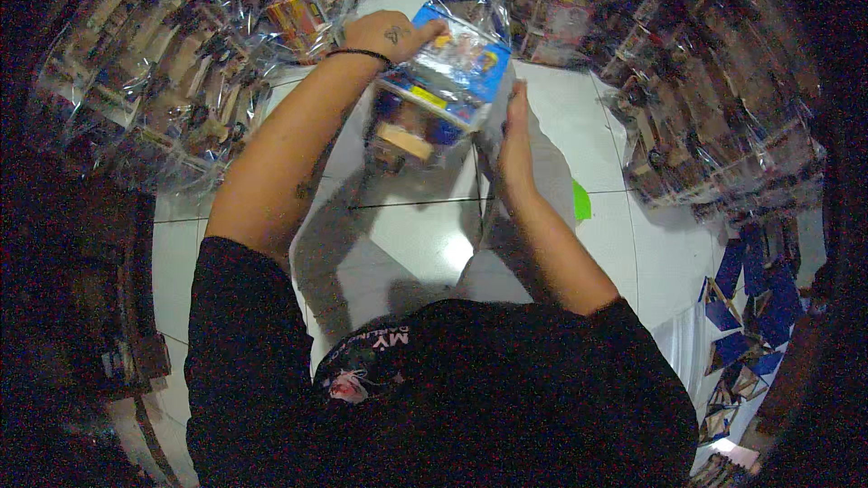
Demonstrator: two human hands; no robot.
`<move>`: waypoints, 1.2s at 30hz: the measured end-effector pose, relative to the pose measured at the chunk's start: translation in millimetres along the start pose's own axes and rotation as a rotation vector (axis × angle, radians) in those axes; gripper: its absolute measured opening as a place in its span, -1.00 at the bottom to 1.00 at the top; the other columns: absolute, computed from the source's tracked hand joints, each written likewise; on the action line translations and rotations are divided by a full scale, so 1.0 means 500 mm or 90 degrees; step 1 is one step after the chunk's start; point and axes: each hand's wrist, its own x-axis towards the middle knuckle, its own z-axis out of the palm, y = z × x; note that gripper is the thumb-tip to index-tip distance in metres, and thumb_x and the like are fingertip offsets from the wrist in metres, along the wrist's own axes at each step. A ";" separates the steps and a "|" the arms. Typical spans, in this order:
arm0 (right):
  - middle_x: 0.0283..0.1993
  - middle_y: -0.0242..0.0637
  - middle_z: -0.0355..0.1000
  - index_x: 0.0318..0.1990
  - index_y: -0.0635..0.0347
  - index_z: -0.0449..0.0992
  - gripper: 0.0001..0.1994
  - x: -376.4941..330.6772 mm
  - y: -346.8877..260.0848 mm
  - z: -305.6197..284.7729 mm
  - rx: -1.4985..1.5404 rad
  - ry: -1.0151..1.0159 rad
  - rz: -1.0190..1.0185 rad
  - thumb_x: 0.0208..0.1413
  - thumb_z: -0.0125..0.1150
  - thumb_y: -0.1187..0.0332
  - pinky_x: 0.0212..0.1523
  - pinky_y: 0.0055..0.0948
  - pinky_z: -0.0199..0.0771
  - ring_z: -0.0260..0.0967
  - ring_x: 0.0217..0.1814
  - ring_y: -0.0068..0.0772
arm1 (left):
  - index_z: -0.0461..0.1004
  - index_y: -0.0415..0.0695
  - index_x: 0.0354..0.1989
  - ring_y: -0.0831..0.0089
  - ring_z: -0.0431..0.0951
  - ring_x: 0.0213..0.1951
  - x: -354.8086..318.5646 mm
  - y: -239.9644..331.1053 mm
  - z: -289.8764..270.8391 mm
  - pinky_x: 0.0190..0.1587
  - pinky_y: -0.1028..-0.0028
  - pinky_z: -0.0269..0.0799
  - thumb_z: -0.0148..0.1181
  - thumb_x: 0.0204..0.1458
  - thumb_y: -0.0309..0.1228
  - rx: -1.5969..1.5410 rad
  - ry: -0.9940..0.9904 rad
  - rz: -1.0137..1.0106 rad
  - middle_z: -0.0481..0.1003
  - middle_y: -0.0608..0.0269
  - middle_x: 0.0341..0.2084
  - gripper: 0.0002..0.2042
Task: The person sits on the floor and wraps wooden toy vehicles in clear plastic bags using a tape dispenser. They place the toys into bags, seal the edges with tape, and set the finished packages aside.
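Note:
A blue, picture-printed pack [466,63] in clear, shiny plastic wrap is lifted above the floor between my knees, tilted and slightly blurred. Below its printed top, a dark side with a pale tan strip shows. My left hand [384,36] is closed on its upper left edge, thumb stretched over the top. Along the right side of the wrap, my right hand [515,136] is held edge-on, thumb side up. Its other fingers are largely hidden.
Plastic-wrapped stacks stand to the left [172,81] and right [705,108] on white floor tiles [416,235]. A colourful wrapped pack [307,9] is at the far left. Blue pieces [755,307] lie at the lower right, and a bright green piece [580,201] beside my right knee.

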 end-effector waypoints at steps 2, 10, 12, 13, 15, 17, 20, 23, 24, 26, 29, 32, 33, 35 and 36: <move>0.15 -0.09 0.31 0.19 0.25 0.22 -0.25 0.100 0.035 0.048 0.321 -0.050 0.089 0.15 -0.30 -0.27 0.17 -0.24 0.27 0.32 0.13 -0.12 | 0.49 -0.18 -0.06 0.03 0.42 0.03 -0.006 -0.010 0.021 0.10 0.17 0.24 -0.31 -0.08 0.41 -0.086 -0.078 0.013 0.42 -0.10 -0.01 -0.15; -0.06 -0.08 0.43 0.07 0.21 0.33 -0.40 0.146 -0.077 0.050 0.466 -0.132 0.220 0.06 0.01 -0.11 -0.14 -0.29 0.54 0.49 -0.17 -0.17 | 0.05 -0.25 0.24 0.34 0.27 0.11 -0.157 -0.046 0.080 0.15 0.45 0.14 0.03 0.07 -0.20 -0.754 -0.069 0.044 0.25 0.08 0.12 -0.39; -0.04 -0.11 0.42 0.09 0.20 0.32 -0.41 0.097 -0.105 0.034 0.399 -0.171 0.175 0.07 0.00 -0.08 -0.12 -0.33 0.52 0.48 -0.14 -0.21 | -0.19 -0.30 0.30 0.26 0.10 0.22 -0.252 -0.024 0.084 0.24 0.42 -0.02 0.04 0.06 -0.28 -0.835 -0.006 0.115 0.06 -0.03 0.21 -0.28; -0.04 -0.11 0.42 0.10 0.21 0.31 -0.42 0.076 -0.112 0.027 0.353 -0.153 0.246 0.08 0.01 -0.07 -0.12 -0.34 0.52 0.47 -0.13 -0.23 | -0.31 -0.32 0.32 0.23 0.01 0.27 -0.293 -0.010 0.083 0.28 0.40 -0.10 0.04 0.05 -0.32 -0.802 -0.005 0.103 -0.04 -0.08 0.25 -0.22; -0.04 -0.12 0.42 0.12 0.22 0.29 -0.42 0.049 -0.115 0.009 0.323 -0.171 0.293 0.09 0.01 -0.04 -0.12 -0.35 0.51 0.46 -0.11 -0.26 | -0.45 -0.45 0.29 0.14 -0.17 0.35 -0.368 0.017 0.081 0.33 0.39 -0.25 0.05 0.07 -0.34 -0.852 -0.062 0.095 -0.21 -0.22 0.31 -0.15; -0.02 -0.11 0.41 0.14 0.21 0.28 -0.42 0.036 -0.124 -0.009 0.223 -0.135 0.310 0.08 0.06 -0.01 -0.09 -0.36 0.47 0.44 -0.10 -0.28 | -0.44 -0.41 0.31 0.26 -0.14 0.34 -0.406 0.040 0.080 0.32 0.44 -0.21 -0.02 0.14 -0.36 -0.928 -0.037 0.095 -0.18 -0.09 0.33 -0.22; -0.01 -0.08 0.39 0.14 0.21 0.28 -0.41 0.032 -0.175 -0.013 -0.317 -0.084 -0.173 0.04 0.15 0.01 0.01 -0.33 0.35 0.38 -0.02 -0.19 | -0.43 -0.37 0.32 0.29 -0.09 0.33 -0.426 0.049 0.085 0.31 0.45 -0.18 -0.04 0.15 -0.39 -1.022 -0.050 0.104 -0.16 -0.05 0.33 -0.25; -0.17 -0.08 0.45 0.03 0.23 0.35 -0.34 0.031 -0.271 0.009 -0.492 -0.062 -0.350 -0.20 0.37 0.03 -0.09 -0.27 0.39 0.42 -0.12 -0.13 | -0.43 -0.33 0.33 0.28 -0.06 0.32 -0.432 0.052 0.099 0.30 0.43 -0.16 -0.06 0.16 -0.39 -0.988 -0.015 0.105 -0.14 -0.04 0.33 -0.26; -0.24 -0.08 0.47 0.01 0.21 0.37 -0.36 0.029 -0.291 0.033 -0.546 -0.056 -0.258 -0.21 0.38 0.04 -0.16 -0.27 0.42 0.45 -0.20 -0.13 | -0.43 -0.33 0.33 0.28 -0.06 0.32 -0.434 0.056 0.103 0.30 0.43 -0.16 -0.06 0.16 -0.39 -0.970 -0.004 0.101 -0.13 -0.04 0.33 -0.26; -0.29 -0.20 0.48 0.01 0.21 0.37 -0.46 0.037 -0.315 0.066 -0.623 -0.194 -0.303 -0.13 0.36 0.19 -0.24 -0.37 0.42 0.42 -0.29 -0.34 | -0.43 -0.35 0.33 0.21 -0.13 0.34 -0.438 0.059 0.101 0.32 0.41 -0.22 -0.05 0.15 -0.40 -0.867 0.051 0.094 -0.18 -0.09 0.33 -0.25; -0.35 -0.28 0.48 0.01 0.19 0.39 -0.56 0.029 -0.324 0.066 -0.558 -0.261 -0.302 -0.05 0.30 0.34 -0.33 -0.46 0.42 0.40 -0.34 -0.51 | -0.37 -0.37 0.33 0.00 -0.19 0.35 -0.431 0.061 0.074 0.34 0.25 -0.31 0.08 0.06 -0.31 -0.779 0.159 0.095 -0.20 -0.21 0.33 -0.17; -0.42 -0.36 0.46 -0.01 0.18 0.40 -0.61 0.005 -0.305 0.013 -0.386 -0.272 -0.265 -0.04 0.27 0.44 -0.36 -0.53 0.40 0.38 -0.40 -0.59 | -0.23 -0.39 0.31 -0.09 -0.22 0.35 -0.422 0.050 0.027 0.33 0.04 -0.38 0.21 -0.10 -0.15 -0.372 0.252 0.183 -0.17 -0.28 0.30 -0.06; -0.45 -0.37 0.46 -0.03 0.15 0.42 -0.61 -0.003 -0.299 -0.008 -0.374 -0.238 -0.291 -0.07 0.30 0.39 -0.39 -0.52 0.39 0.38 -0.43 -0.58 | -0.09 -0.42 0.27 -0.10 -0.22 0.35 -0.420 0.048 0.013 0.29 -0.13 -0.42 0.32 -0.30 0.05 -0.234 0.276 0.271 -0.12 -0.31 0.28 0.07; -0.46 -0.46 0.44 -0.05 0.14 0.44 -0.57 -0.015 -0.297 -0.032 -0.328 -0.141 -0.397 -0.14 0.39 0.35 -0.40 -0.57 0.36 0.35 -0.44 -0.63 | -0.06 -0.44 0.26 -0.07 -0.20 0.35 -0.433 0.056 0.000 0.28 -0.15 -0.41 0.34 -0.41 0.12 -0.174 0.193 0.374 -0.10 -0.29 0.28 0.14; -0.32 -0.34 0.47 -0.01 0.16 0.43 -0.51 -0.025 -0.300 -0.037 -0.323 -0.088 -0.389 -0.16 0.40 0.32 -0.26 -0.51 0.39 0.41 -0.30 -0.51 | -0.05 -0.45 0.25 -0.06 -0.19 0.36 -0.442 0.061 -0.001 0.28 -0.16 -0.41 0.35 -0.46 0.16 -0.150 0.191 0.439 -0.09 -0.28 0.28 0.17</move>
